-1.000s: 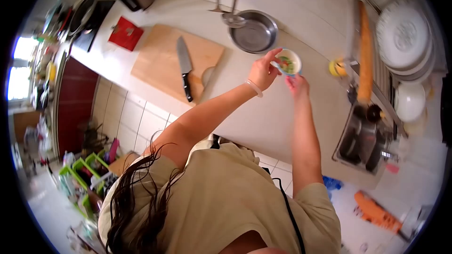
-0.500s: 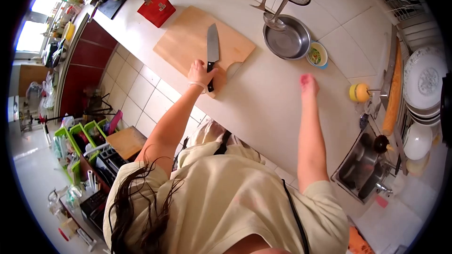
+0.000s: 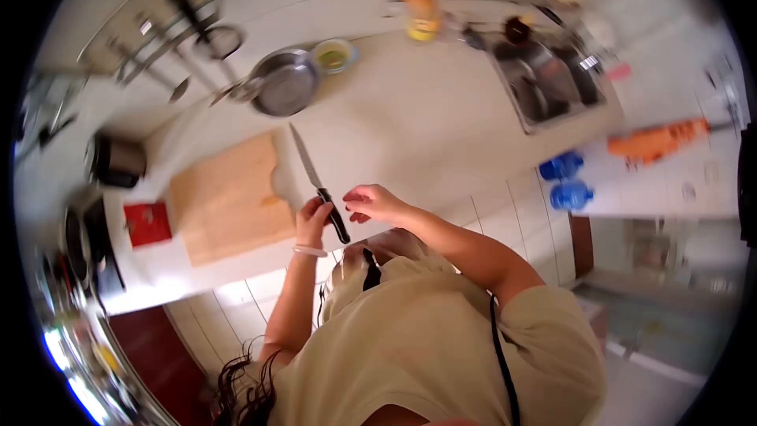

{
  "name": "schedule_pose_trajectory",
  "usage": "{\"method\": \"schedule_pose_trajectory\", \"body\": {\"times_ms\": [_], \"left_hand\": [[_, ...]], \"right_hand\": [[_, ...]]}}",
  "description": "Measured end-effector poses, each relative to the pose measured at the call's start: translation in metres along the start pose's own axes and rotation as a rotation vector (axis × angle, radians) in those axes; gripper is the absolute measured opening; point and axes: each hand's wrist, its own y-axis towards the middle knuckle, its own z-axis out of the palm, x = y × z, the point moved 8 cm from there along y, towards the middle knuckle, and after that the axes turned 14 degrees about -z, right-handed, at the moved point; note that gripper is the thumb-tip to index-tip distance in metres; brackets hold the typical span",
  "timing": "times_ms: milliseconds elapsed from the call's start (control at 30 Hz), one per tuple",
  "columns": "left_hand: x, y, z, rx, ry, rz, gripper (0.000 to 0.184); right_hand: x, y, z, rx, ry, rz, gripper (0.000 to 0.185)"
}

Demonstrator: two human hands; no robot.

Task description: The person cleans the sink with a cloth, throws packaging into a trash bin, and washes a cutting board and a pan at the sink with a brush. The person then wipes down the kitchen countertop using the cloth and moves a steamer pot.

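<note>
My left hand (image 3: 312,222) is closed on the black handle of a kitchen knife (image 3: 304,156). Its blade points away from me, over the counter just right of the wooden cutting board (image 3: 229,199). Close to the handle's right side is my right hand (image 3: 374,203), fingers loosely bent and apart, holding nothing. A small gap shows between those fingers and the handle. A small light-coloured patch lies near the board's right edge; I cannot make out what it is.
A metal bowl (image 3: 285,85) and a small bowl with green bits (image 3: 334,56) stand at the counter's back. Left of the board lies a red packet (image 3: 148,224). The sink (image 3: 544,83) is at the right. Utensils hang on the back wall; blue bottles (image 3: 569,194) stand beyond the counter.
The knife has come off the cutting board in my left hand. My right hand has moved from the right over to the handle. My view has turned to the right.
</note>
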Motion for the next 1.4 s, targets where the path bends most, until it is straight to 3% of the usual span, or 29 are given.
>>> {"method": "schedule_pose_trajectory", "body": {"times_ms": [67, 167, 200, 233, 267, 300, 333, 367, 400, 433, 500, 567, 600, 667, 700, 767, 833, 967, 1133, 1233, 1300, 1400], "left_hand": [[-0.002, -0.008, 0.07, 0.205, -0.035, -0.077, 0.026], [0.011, -0.006, 0.152, 0.423, -0.105, -0.22, 0.029], [0.002, -0.007, 0.166, 0.331, 0.074, -0.14, 0.029], [0.011, 0.007, 0.179, 0.286, 0.253, 0.049, 0.027], [-0.006, -0.001, 0.196, 0.23, 0.411, 0.322, 0.025], [-0.028, -0.017, 0.204, 0.158, 0.516, 0.496, 0.024], [-0.04, -0.009, 0.199, 0.106, 0.496, 0.555, 0.022], [-0.054, 0.004, 0.17, -0.111, 0.537, 0.555, 0.022], [-0.074, 0.005, 0.136, -0.379, 0.559, 0.784, 0.026], [-0.081, 0.007, 0.092, -0.705, 0.699, 0.855, 0.026], [-0.08, 0.01, 0.007, -1.252, 0.924, 0.62, 0.027], [-0.067, 0.024, -0.039, -1.307, 1.183, 0.205, 0.026], [-0.06, 0.032, -0.048, -1.333, 1.175, 0.193, 0.026], [-0.046, 0.056, -0.064, -1.361, 1.509, 0.025, 0.023], [-0.053, 0.051, -0.066, -1.395, 1.493, 0.014, 0.023], [-0.048, 0.06, -0.062, -1.335, 1.538, -0.119, 0.023], [-0.043, 0.052, -0.061, -1.373, 1.517, -0.126, 0.021], [0.0, 0.019, -0.032, -1.224, 1.718, 0.027, 0.019], [0.047, -0.089, 0.039, -0.953, 1.634, 0.519, 0.009], [0.052, -0.198, 0.084, -0.685, 1.527, 0.798, 0.003], [0.052, -0.217, 0.087, -0.674, 1.532, 0.828, 0.003], [0.052, -0.286, 0.119, -0.321, 1.604, 1.048, 0.007]], "right_hand": [[0.007, -0.027, -0.024, -0.058, 0.099, 0.103, 0.03], [0.018, -0.063, -0.064, -0.253, 0.365, -0.007, 0.039], [0.032, -0.067, -0.065, -0.177, 0.483, -0.04, 0.039], [0.03, -0.078, -0.082, -0.29, 0.416, -0.049, 0.038], [0.032, -0.078, -0.093, -0.263, 0.364, -0.07, 0.033], [0.041, -0.08, -0.101, -0.264, 0.424, -0.12, 0.029], [0.017, -0.083, -0.134, -0.357, 0.242, -0.063, 0.025], [0.007, -0.075, -0.147, -0.377, 0.39, -0.094, 0.017], [0.003, -0.074, -0.161, -0.352, 0.451, -0.036, 0.014], [-0.002, -0.078, -0.172, -0.337, 0.512, 0.018, 0.011], [-0.007, -0.079, -0.189, -0.288, 0.434, 0.039, 0.01], [-0.008, -0.082, -0.201, -0.253, 0.335, 0.056, 0.01], [-0.008, -0.082, -0.206, -0.237, 0.328, 0.082, 0.01], [-0.01, -0.08, -0.209, -0.193, 0.32, 0.095, 0.009], [-0.014, -0.079, -0.212, -0.181, 0.299, 0.119, 0.01], [-0.016, -0.078, -0.211, -0.146, 0.277, 0.136, 0.011], [-0.015, -0.074, -0.201, -0.114, 0.22, 0.152, 0.015], [-0.024, -0.052, -0.165, -0.006, 0.25, 0.122, 0.02], [-0.054, -0.017, -0.136, -0.076, 0.264, 0.068, 0.034], [-0.038, -0.031, -0.093, -0.092, 0.297, 0.167, 0.057], [-0.044, -0.04, -0.076, 0.052, 0.3, 0.24, 0.054], [-0.057, -0.067, -0.059, 0.189, 0.211, 0.168, 0.041]]}}
